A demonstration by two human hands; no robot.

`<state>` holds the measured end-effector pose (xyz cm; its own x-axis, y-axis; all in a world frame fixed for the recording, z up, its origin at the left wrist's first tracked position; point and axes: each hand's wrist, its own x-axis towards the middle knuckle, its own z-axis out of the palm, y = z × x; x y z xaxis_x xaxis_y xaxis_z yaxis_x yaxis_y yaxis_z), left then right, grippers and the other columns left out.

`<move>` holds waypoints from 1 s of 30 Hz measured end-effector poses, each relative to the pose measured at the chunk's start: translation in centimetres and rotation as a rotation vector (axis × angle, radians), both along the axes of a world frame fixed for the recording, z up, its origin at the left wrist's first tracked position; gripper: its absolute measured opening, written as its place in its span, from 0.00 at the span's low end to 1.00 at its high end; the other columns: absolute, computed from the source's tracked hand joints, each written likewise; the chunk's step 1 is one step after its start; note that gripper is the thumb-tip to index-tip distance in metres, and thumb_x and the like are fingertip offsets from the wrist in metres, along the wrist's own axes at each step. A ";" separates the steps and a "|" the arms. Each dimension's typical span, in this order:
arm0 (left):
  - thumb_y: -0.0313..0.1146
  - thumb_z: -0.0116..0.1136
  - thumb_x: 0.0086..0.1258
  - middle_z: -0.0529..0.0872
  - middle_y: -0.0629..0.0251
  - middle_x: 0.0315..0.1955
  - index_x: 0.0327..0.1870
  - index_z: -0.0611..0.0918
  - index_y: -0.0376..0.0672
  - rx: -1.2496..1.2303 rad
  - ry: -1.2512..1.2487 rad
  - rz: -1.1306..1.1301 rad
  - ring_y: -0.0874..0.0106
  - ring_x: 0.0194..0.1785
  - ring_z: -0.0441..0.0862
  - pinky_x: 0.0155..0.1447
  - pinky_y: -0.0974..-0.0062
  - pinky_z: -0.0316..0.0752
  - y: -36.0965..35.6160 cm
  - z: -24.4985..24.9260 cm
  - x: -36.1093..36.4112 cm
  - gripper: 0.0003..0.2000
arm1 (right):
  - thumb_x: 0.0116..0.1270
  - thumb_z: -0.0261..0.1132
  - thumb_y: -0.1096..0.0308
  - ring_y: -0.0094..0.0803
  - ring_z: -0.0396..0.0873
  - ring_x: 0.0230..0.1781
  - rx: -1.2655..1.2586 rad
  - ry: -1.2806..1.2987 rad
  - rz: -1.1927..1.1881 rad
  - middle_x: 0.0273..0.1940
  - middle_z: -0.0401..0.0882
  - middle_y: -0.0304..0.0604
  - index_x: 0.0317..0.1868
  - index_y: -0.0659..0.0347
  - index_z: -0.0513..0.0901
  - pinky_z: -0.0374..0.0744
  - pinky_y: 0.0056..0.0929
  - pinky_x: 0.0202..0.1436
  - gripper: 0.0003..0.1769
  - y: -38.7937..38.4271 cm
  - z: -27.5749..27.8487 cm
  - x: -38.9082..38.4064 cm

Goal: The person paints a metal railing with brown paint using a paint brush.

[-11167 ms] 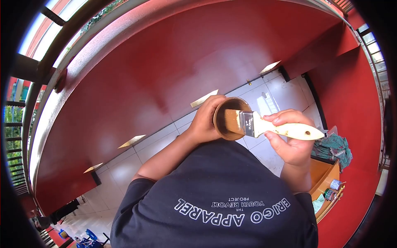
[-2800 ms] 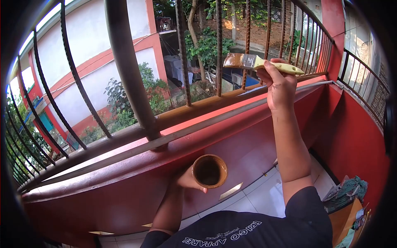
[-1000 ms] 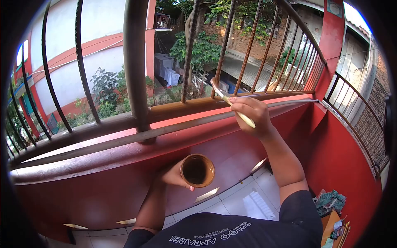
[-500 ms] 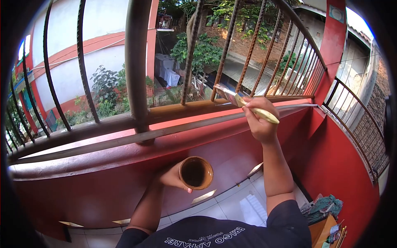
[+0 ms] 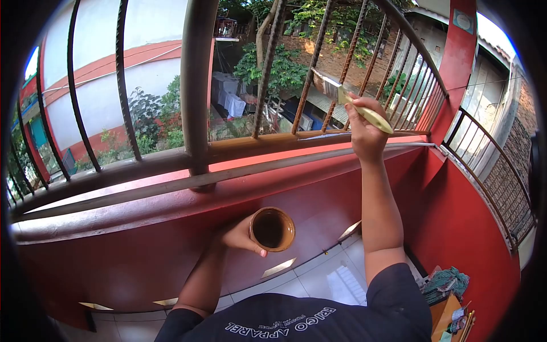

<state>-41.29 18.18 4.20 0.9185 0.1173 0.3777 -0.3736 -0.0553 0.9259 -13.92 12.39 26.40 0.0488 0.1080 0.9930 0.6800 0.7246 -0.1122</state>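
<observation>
In my right hand [image 5: 367,122] is a paintbrush [image 5: 370,117] with a pale yellow-green handle, its bristles pointing up and left against a thin upright bar [image 5: 311,71] of the railing. My left hand [image 5: 239,235] is wrapped round a brown cup [image 5: 272,229] with dark liquid inside, held upright below the ledge. The railing's lower rail [image 5: 245,149] looks glossy brown right of the thick post [image 5: 196,85] and duller grey-brown left of it.
A pale pipe [image 5: 273,170] runs along the red ledge under the railing. Red walls [image 5: 467,211] enclose the tiled floor [image 5: 290,290]. At the lower right lie a green cloth [image 5: 447,283] and a wooden box [image 5: 444,319] with small items. Plants and buildings stand beyond the railing.
My right hand has moved up and slightly right, lifting the brush from near the lower rail to higher on the bars. My left hand and the cup have shifted up slightly.
</observation>
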 end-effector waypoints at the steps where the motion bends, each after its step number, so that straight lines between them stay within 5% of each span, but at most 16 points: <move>1: 0.35 0.85 0.45 0.73 0.63 0.63 0.71 0.63 0.41 0.007 0.000 0.003 0.71 0.68 0.67 0.72 0.66 0.62 0.0 -0.1 0.0 0.51 | 0.61 0.69 0.83 0.36 0.88 0.44 0.028 -0.186 -0.188 0.38 0.87 0.47 0.37 0.63 0.82 0.83 0.28 0.46 0.08 -0.8 -0.1 -0.8; 9: 0.34 0.85 0.46 0.73 0.63 0.63 0.72 0.63 0.41 0.016 -0.021 -0.028 0.70 0.68 0.67 0.72 0.66 0.62 0.4 -0.6 0.3 0.51 | 0.57 0.69 0.85 0.38 0.87 0.37 -0.353 -0.457 -0.095 0.34 0.86 0.48 0.36 0.64 0.83 0.83 0.29 0.41 0.08 -4.4 0.0 -1.6; 16: 0.34 0.84 0.46 0.73 0.63 0.63 0.72 0.63 0.41 0.022 -0.034 -0.013 0.71 0.68 0.68 0.72 0.66 0.63 0.2 -0.5 0.2 0.50 | 0.60 0.68 0.83 0.38 0.88 0.42 0.083 -0.489 -0.335 0.39 0.87 0.49 0.38 0.62 0.84 0.84 0.29 0.43 0.08 -2.6 6.4 -1.6; 21: 0.34 0.84 0.47 0.73 0.62 0.63 0.72 0.63 0.40 0.018 -0.014 -0.026 0.71 0.68 0.68 0.72 0.66 0.63 0.3 -0.8 0.2 0.50 | 0.54 0.68 0.83 0.42 0.87 0.41 -0.157 -0.826 -0.314 0.40 0.87 0.45 0.37 0.60 0.83 0.85 0.35 0.41 0.11 -3.5 -0.2 -2.4; 24: 0.34 0.84 0.48 0.73 0.62 0.64 0.72 0.63 0.40 0.012 -0.031 -0.043 0.71 0.69 0.68 0.72 0.66 0.63 0.0 -0.3 0.2 0.50 | 0.54 0.68 0.84 0.42 0.87 0.40 -0.294 -0.774 -0.221 0.39 0.87 0.47 0.37 0.60 0.83 0.85 0.35 0.41 0.11 -4.1 -1.1 -2.3; 30: 0.32 0.84 0.47 0.73 0.62 0.64 0.72 0.63 0.40 0.011 -0.062 -0.039 0.71 0.68 0.68 0.72 0.67 0.64 0.0 -0.4 0.2 0.49 | 0.55 0.67 0.86 0.41 0.88 0.42 -0.015 -0.631 -0.352 0.37 0.86 0.50 0.37 0.64 0.82 0.86 0.33 0.45 0.11 -3.5 4.1 -1.9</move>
<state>-41.06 18.18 3.81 0.8971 0.0777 0.4350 -0.4323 -0.0494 0.9004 -15.80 8.86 30.53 -0.4989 0.2055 0.8420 0.8113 0.4525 0.3702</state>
